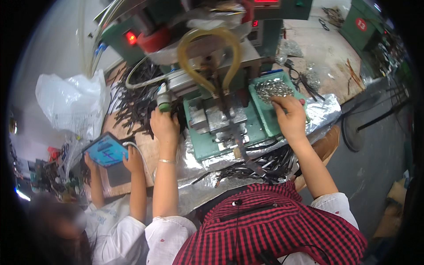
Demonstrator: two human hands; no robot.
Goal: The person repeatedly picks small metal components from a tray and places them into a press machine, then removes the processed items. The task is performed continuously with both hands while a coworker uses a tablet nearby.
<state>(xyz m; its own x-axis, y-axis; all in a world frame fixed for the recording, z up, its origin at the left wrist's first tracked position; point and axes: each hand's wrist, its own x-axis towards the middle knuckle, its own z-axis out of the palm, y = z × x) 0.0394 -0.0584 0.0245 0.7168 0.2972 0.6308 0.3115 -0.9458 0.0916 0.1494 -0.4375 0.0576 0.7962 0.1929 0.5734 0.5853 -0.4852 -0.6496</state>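
Left hand (pixel 164 123) grips the lever (pixel 163 100) at eleven o'clock; right hand (pixel 289 115) — fingers curled — dips into the tray (pixel 260 112) of metal bits at one; foil (pixel 194 165) covers the bench.

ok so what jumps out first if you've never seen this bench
The green machine at centre with its yellow hose loop draws the eye first. The left hand grips a green-tipped lever beside it, while the right hand reaches into a green tray of small metal parts. At lower left, another person's hands hold a blue tablet.

Bright even daylight, glare on the foil (pixel 324 110) at right, soft shadows, black fisheye rim bending edges, near-left corner blurred.
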